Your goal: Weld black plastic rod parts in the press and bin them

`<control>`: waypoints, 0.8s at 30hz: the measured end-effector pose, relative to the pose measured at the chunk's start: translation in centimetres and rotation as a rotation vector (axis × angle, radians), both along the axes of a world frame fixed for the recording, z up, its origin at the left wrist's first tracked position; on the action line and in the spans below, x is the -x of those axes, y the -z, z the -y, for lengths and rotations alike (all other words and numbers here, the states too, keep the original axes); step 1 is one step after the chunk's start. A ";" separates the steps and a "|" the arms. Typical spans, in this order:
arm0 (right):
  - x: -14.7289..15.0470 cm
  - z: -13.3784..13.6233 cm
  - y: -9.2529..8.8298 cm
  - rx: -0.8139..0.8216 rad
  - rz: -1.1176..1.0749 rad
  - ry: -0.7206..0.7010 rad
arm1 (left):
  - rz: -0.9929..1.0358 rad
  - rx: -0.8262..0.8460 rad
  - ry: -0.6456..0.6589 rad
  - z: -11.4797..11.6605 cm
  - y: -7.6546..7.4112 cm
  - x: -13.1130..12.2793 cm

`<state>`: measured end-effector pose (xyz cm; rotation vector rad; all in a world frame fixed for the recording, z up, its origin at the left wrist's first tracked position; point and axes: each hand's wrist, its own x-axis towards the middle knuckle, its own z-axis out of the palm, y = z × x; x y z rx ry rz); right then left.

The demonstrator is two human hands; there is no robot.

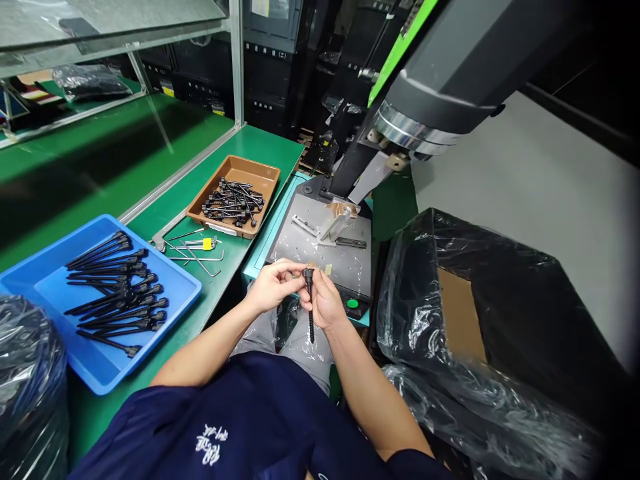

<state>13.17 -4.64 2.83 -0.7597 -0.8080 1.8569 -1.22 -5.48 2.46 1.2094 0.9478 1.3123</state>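
Note:
Both my hands meet in front of me at the near edge of the grey machine plate (345,263). My right hand (327,303) is closed round a long black plastic pin (311,313) that hangs upright, head up. My left hand (273,285) pinches at the pin's head with its fingertips. To my left a blue tray (173,300) holds several similar black pins (117,290). Farther back a brown tray (265,177) holds several shorter black parts (233,200).
A press machine's large head (450,73) hangs above the plate, with a metal fixture (340,217) under it and a green button (353,304) at the front. Hex keys (197,250) lie on the green bench. A plastic-lined carton (480,313) stands right. A black bag (27,380) sits at left.

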 end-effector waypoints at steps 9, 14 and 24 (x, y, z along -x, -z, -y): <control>1.0 -0.2 0.2 0.043 -0.003 -0.058 | -0.022 0.011 -0.063 0.2 0.1 1.0; 1.5 -0.5 0.4 0.094 0.018 -0.080 | -0.043 0.012 -0.099 0.2 0.3 1.4; 2.9 -1.6 2.3 0.058 0.144 -0.079 | -0.041 0.029 -0.155 -0.7 2.6 2.6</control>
